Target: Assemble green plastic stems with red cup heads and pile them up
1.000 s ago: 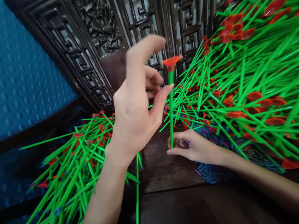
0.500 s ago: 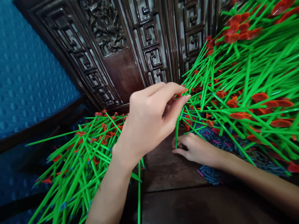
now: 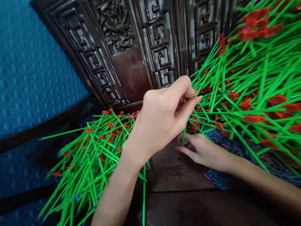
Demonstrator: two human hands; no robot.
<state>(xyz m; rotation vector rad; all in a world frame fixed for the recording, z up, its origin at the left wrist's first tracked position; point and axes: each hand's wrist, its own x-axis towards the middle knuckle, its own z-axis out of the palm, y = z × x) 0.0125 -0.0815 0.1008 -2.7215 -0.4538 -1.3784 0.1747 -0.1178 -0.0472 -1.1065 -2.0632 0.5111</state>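
Observation:
My left hand (image 3: 162, 113) is raised near the middle, thumb and forefinger pinched at the upper part of a green stick (image 3: 183, 135). Lower and to the right, my right hand (image 3: 202, 149) has its fingers closed round the lower end of that same stick, which stands nearly upright. What the left fingertips grip is partly hidden by the hand itself. Many green sticks with orange-red cups (image 3: 277, 100) are heaped at the right. Beside my left forearm lies another heap of green sticks (image 3: 82, 169) with small dark tips.
Small blue and purple pieces (image 3: 217, 179) are spread on the dark wooden surface (image 3: 174, 175), under and beside my right forearm. A carved dark wooden screen (image 3: 131, 72) stands behind. Blue bumpy material (image 3: 35, 72) covers the left side.
The view has shifted, so most things sit further right. My left hand's fingertips have curled a little more at the stick's top; my right hand stays at its lower end.

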